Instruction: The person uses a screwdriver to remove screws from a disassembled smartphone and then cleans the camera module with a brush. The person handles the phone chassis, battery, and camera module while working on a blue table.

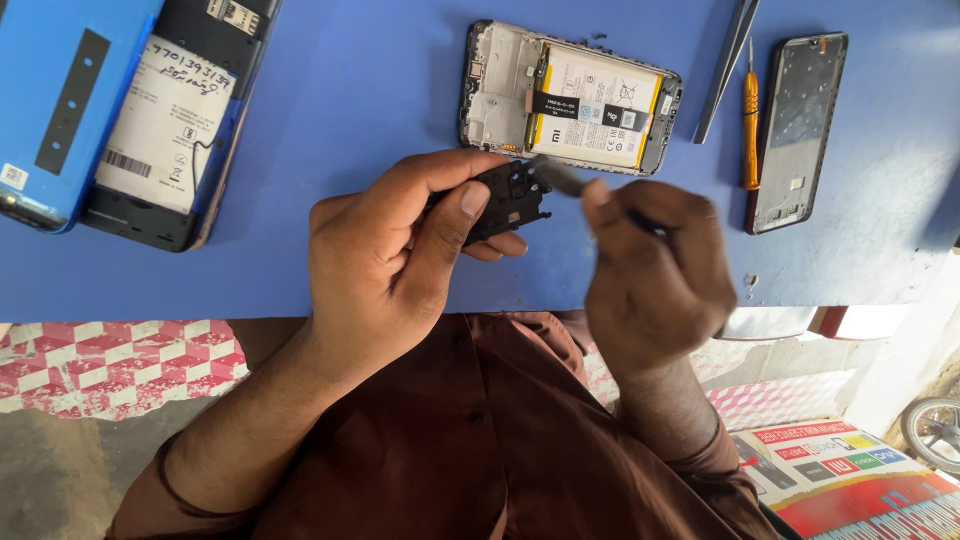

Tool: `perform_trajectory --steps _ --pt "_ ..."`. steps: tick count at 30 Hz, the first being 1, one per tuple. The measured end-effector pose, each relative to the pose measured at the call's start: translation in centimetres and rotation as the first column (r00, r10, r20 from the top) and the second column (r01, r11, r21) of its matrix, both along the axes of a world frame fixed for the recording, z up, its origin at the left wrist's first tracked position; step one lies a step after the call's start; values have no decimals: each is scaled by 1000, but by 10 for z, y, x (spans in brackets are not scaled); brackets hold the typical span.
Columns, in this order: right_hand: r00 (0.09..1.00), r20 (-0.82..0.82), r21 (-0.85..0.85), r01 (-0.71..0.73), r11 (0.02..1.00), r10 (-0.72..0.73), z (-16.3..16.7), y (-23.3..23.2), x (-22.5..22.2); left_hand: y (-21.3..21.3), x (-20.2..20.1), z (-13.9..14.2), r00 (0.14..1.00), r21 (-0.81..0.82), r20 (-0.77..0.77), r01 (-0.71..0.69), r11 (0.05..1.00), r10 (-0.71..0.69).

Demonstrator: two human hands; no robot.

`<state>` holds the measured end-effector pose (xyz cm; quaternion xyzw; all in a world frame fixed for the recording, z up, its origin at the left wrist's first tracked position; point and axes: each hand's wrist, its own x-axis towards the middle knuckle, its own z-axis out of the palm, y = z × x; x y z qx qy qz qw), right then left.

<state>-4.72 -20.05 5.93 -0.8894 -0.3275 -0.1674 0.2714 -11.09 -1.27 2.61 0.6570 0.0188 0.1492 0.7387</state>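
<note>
You work at a blue surface [360, 90] that fills the upper frame; below its edge lie a red-and-white patterned floor [120, 365] and printed boxes [850, 480] at lower right. At upper centre sits an opened phone [570, 98] with its battery showing. At upper left two more phones [120, 110] are cut off by the frame. At upper right lie tweezers [725, 65], cut off at the top, an orange screwdriver [749, 125] and a dark frame [797, 130].

Your left hand [395, 255] pinches a black cover [505, 198] between thumb and fingers, mid-frame, just below the opened phone. Your right hand [655, 275] is closed around a tool [560, 178]; its blurred tip touches the cover, its handle hidden in your fist.
</note>
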Motion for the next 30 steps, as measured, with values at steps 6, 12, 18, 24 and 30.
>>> perform_trajectory --steps 6,12,18,24,30 --pt "999 -37 63 -18 998 20 5 -2 1 -1 4 0 1000 -17 -24 -4 1000 4" --pt "995 -68 -4 -73 997 73 0 5 3 1 6 1 997 44 -39 73 996 -71" --pt "996 -41 2 -76 997 76 2 9 0 2 6 2 995 25 -29 100 995 -99" --pt "1000 -2 26 10 1000 -10 1 9 5 4 4 3 996 -17 -17 89 996 -90" --pt "994 -13 42 -112 993 112 -1 5 4 2 5 6 994 -62 -60 82 995 -86"
